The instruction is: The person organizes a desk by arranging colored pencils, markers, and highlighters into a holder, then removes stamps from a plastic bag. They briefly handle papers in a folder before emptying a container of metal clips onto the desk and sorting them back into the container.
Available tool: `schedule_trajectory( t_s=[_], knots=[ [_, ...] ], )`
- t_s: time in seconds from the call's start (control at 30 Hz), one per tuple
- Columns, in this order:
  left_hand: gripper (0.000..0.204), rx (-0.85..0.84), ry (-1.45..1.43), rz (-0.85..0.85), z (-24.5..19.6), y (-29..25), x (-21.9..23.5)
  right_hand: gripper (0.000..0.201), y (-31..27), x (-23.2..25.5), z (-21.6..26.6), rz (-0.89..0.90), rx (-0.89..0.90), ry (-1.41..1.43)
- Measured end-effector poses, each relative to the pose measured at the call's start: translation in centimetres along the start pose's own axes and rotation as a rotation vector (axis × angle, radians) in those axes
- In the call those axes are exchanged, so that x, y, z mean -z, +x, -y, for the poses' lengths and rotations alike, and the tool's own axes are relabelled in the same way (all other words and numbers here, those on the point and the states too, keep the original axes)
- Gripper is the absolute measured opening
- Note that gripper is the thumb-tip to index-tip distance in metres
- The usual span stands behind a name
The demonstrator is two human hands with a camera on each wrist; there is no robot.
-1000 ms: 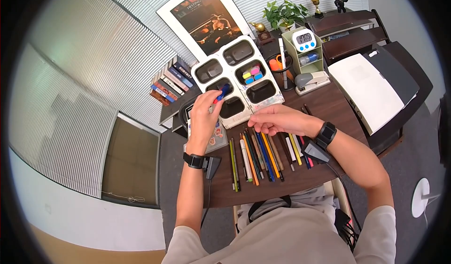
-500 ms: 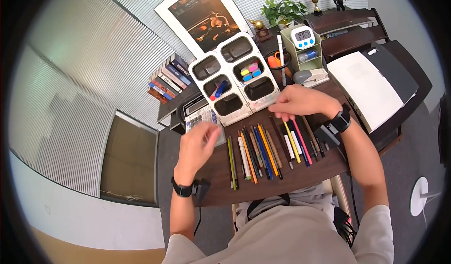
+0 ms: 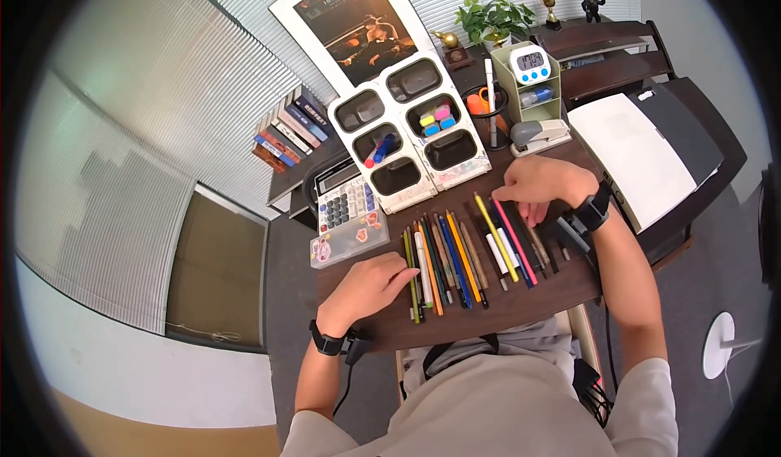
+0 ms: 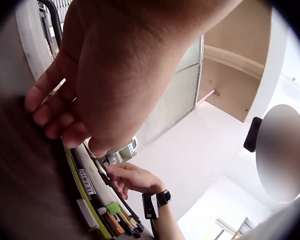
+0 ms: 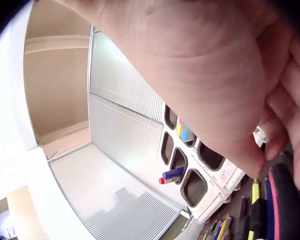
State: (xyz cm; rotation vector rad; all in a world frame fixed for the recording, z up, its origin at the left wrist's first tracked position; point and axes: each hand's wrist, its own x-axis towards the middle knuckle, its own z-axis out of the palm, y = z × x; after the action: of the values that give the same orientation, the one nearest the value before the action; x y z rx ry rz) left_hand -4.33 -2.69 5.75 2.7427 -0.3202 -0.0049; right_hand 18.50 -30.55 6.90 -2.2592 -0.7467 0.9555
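Note:
My left hand [image 3: 366,290] rests at the left end of a row of pencils, fingertips beside the green pencils [image 3: 414,290] and a white marker [image 3: 424,271]. In the left wrist view the fingers of that hand [image 4: 110,75] are loosely bent, holding nothing visible. My right hand [image 3: 541,187] hovers over the upper ends of the right-hand group, thumb side near a pink pencil [image 3: 514,241] and a yellow one [image 3: 497,239]; contact cannot be told. A white organizer [image 3: 429,187] stands behind, with a blue marker [image 3: 384,148] and a red-ended one in one compartment and highlighters [image 3: 438,120] in another.
A calculator [image 3: 346,205] and a clear stickered case [image 3: 350,240] lie left of the pencils. Behind on the right are a mesh pen cup [image 3: 488,119], a stapler [image 3: 537,134] and a shelf with a timer [image 3: 530,65]. A printer [image 3: 634,156] is at the far right.
My left hand has let go of the blue and red markers in a compartment and come down to the pencils. My right hand has moved right, from the organizer's base to above the right-hand pencils.

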Motion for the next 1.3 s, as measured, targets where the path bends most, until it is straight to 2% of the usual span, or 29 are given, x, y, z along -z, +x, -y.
schedule_trajectory(
  t_s=[0.17, 0.3, 0.37, 0.4, 0.47, 0.53, 0.6, 0.63, 0.7, 0.93, 1.2, 1.3],
  knots=[
    [0.030, -0.034, -0.018, 0.011, -0.5, 0.7, -0.4, 0.046, 0.6, -0.9, 0.4, 0.059, 0.090, 0.090],
    [0.029, -0.021, -0.009, 0.039, -0.6, 0.7, -0.2, 0.046, 0.0, 0.1, 0.3, 0.015, 0.146, 0.075],
    [0.031, -0.008, 0.010, 0.054, -0.5, 0.5, -0.2, 0.046, -0.3, 1.1, -0.1, -0.114, 0.055, 0.046],
    [0.031, -0.006, 0.010, 0.054, -0.5, 0.5, -0.2, 0.046, -0.5, 1.4, -0.4, -0.112, 0.056, 0.045],
    [0.028, -0.026, -0.036, 0.032, -0.5, 0.3, -0.2, 0.046, -0.7, 1.7, -0.9, -0.222, -0.084, -0.111],
    [0.028, -0.025, -0.034, 0.041, -0.3, 0.4, -0.3, 0.045, -0.5, 1.5, -1.2, -0.208, -0.126, -0.138],
    [0.028, -0.029, -0.032, 0.049, -0.2, 0.6, -0.3, 0.045, 0.0, 1.1, -1.1, -0.100, -0.086, -0.079],
    [0.028, -0.027, -0.038, 0.047, -0.2, 0.6, -0.3, 0.045, 0.1, 0.8, -1.0, -0.102, -0.087, -0.078],
    [0.028, -0.026, -0.044, 0.043, -0.1, 0.8, -0.3, 0.044, 0.3, 0.2, -0.6, -0.036, 0.026, 0.013],
    [0.030, -0.039, -0.074, 0.015, 0.7, 1.3, -0.2, 0.042, 0.8, -0.9, 0.0, 0.034, 0.074, 0.198],
    [0.033, 0.007, -0.191, 0.021, 1.1, 2.5, 0.0, 0.040, 1.4, -1.6, 0.3, 0.077, 0.092, 0.287],
    [0.038, 0.035, -0.144, 0.047, 1.5, 3.1, 0.2, 0.041, 1.7, -1.6, 0.2, 0.080, 0.091, 0.279]
  ],
)
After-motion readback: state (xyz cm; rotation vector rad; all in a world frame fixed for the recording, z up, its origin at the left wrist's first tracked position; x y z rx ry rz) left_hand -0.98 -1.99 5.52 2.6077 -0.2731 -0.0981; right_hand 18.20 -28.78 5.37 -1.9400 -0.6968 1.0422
